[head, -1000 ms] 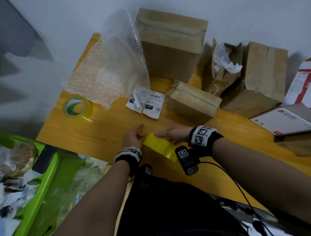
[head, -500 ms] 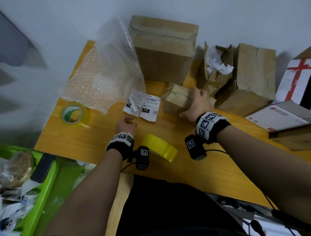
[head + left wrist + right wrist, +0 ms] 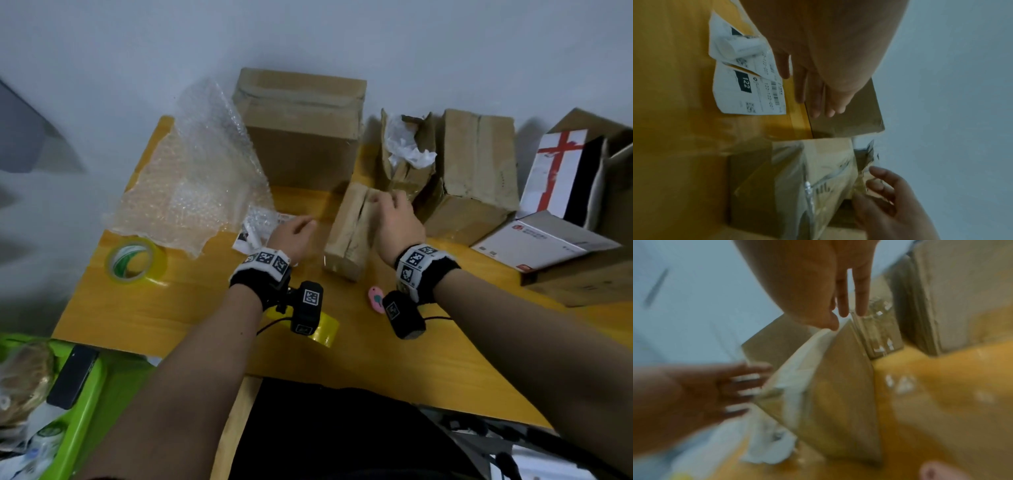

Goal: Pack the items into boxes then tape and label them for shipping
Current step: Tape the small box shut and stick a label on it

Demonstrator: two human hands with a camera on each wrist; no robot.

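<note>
A small taped cardboard box (image 3: 346, 236) lies lengthwise in the middle of the yellow table (image 3: 154, 308). My right hand (image 3: 394, 214) grips its far end, thumb on the top edge and fingers over the end (image 3: 879, 186). My left hand (image 3: 296, 231) reaches at the box's left side with straight, spread fingers (image 3: 740, 386) and holds nothing. Shipping labels (image 3: 251, 233) lie just left of that hand. A yellow tape roll (image 3: 325, 330) sits near the front edge, partly hidden by my left wrist camera. The box (image 3: 838, 386) looks tilted in the blurred right wrist view.
Bubble wrap (image 3: 198, 178) and a green-cored tape roll (image 3: 133, 262) lie at the left. A large box (image 3: 301, 130), a torn box (image 3: 407, 164), another box (image 3: 479, 171) and white boxes (image 3: 548, 240) line the back and right. A small pink thing (image 3: 376, 298) lies near my right wrist.
My right hand has turned the small box lengthwise and drawn it nearer. My left hand has left the yellow tape roll and moved up to the box's left side.
</note>
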